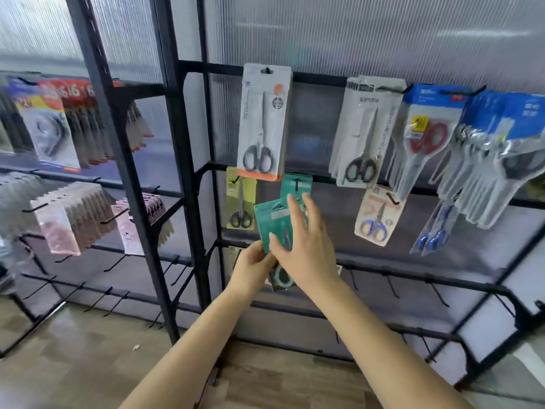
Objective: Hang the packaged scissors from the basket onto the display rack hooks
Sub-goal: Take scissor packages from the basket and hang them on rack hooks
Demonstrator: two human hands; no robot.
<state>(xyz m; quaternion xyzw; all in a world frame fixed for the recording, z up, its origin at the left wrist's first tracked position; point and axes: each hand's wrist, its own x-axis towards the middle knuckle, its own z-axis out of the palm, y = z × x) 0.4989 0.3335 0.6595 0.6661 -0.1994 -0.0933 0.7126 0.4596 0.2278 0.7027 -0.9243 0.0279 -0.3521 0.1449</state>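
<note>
The left hand (255, 265) pinches the lower edge of a green scissors pack (272, 224), fingers curled round the bottom of the card from the left. The right hand (306, 246) lies over the front of the same pack, its fingers fairly straight and pointing up and left, the fingertips reaching toward the top of the card; the thumb rests on the card's face. Whether the right hand grips or only steadies the pack is hard to tell.

The pack stands with its long axis close to upright, tilted slightly, its hang hole at the top edge. Just above and a little to the right of it hangs a second green pack (296, 184) on a black hook (296, 182) of the display rack (188, 160). That hook is the likely target: the held pack's hole sits just below and left of it, so the coming move is judged to be a short lift up and right, then a push toward the rack. The right hand is nearer the hook.

To the left hangs a yellow scissors pack (240, 199), above it a white and orange pack (264, 122). The basket is not in view.
</note>
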